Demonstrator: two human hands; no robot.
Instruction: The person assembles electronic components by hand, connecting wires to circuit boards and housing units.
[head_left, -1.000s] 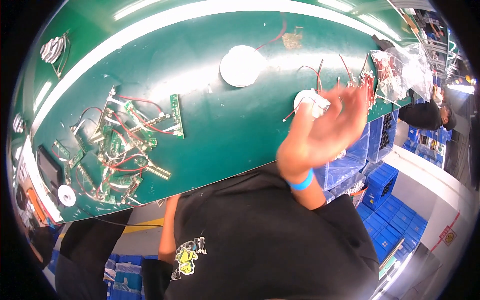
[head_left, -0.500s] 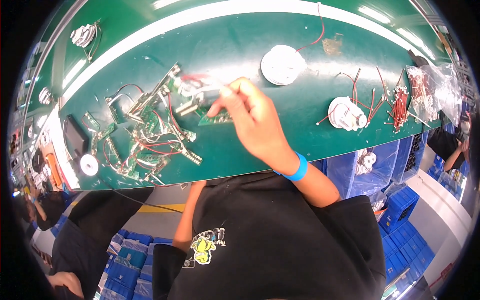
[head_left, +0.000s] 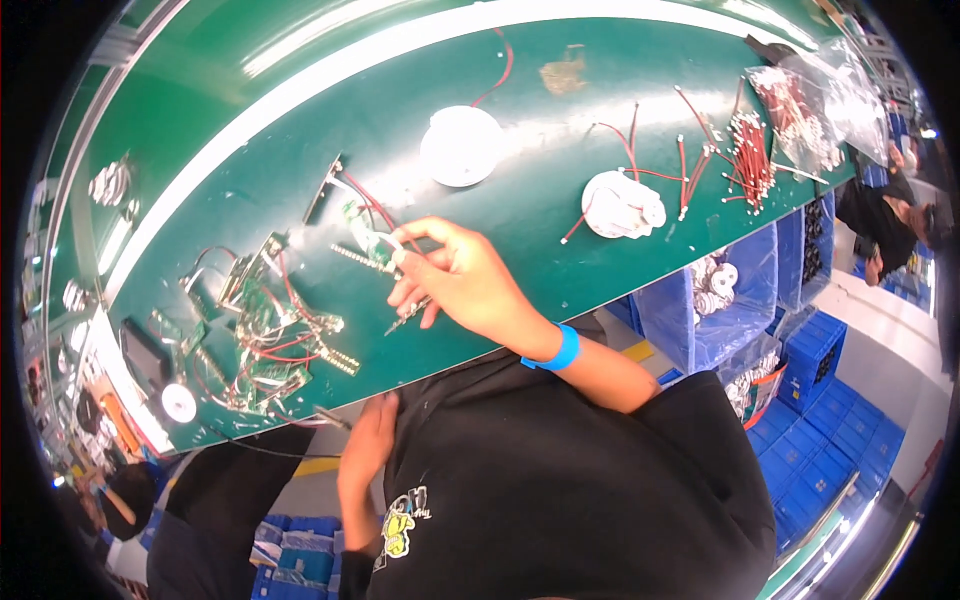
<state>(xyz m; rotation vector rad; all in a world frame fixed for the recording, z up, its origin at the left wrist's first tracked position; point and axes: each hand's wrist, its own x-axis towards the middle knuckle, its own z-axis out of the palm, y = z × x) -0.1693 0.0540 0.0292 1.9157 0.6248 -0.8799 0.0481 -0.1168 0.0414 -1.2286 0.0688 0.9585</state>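
My right hand (head_left: pixel 462 290), with a blue wristband, is closed on a bunch of wired circuit boards (head_left: pixel 368 258) above the green bench. From the bunch, red and white wires lead to a narrow board (head_left: pixel 322 190) standing out at the far side. Another thin piece pokes out under my fingers. My left hand (head_left: pixel 370 438) is low at the bench's front edge, close to my shirt; its fingers show only in part, and whether they hold anything is unclear. To the left lies a tangled heap of green circuit boards (head_left: pixel 265 340) with red and white wires.
A round white part (head_left: pixel 461 146) with a red wire lies beyond my right hand. Farther right are another white part (head_left: pixel 622 205), red wires (head_left: pixel 750 160) and a clear plastic bag (head_left: pixel 845 100). A white disc (head_left: pixel 179 403) sits far left. Blue bins (head_left: pixel 735 300) stand below the right edge.
My right hand has drawn nearer to the bench's front edge, bringing the boards away from the heap. The left hand has come up toward the edge. The whole view has turned and shifted.
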